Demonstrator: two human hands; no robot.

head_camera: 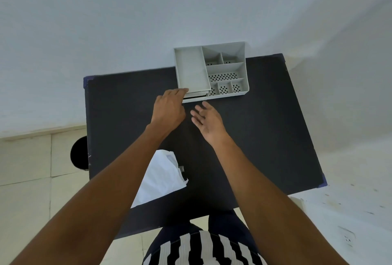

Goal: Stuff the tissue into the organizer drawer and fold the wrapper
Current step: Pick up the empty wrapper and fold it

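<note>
Head view: the fingers (180,91) of the left hand (168,110) are curled together against the front edge of the drawer (194,95), which is seen low at the near left corner of the organizer (212,69); whether the edge is truly pinched cannot be told, since the fingertips are hidden behind the hand. The fingers (198,114) of the right hand (209,121) are spread and relaxed, palm turned inward, nothing being held, and the hand is kept just above the dark surface (265,126) close in front of the organizer. The drawer appears pulled out only slightly, and its inside is not shown.

The white tissue or wrapper (159,177) is laid on the near left part of the surface, well apart from the organizer and partly covered by the left forearm; tissue and wrapper cannot be told apart here. It is judged to be very light, soft and easily crumpled, thin enough to tear if pulled hard, and likely to slide on the surface. It would best be gathered at the loose rumpled edge on its right side, where folds are raised and can be pinched. The organizer, judged light plastic, may shift when the drawer is pulled, so it should be steadied.
</note>
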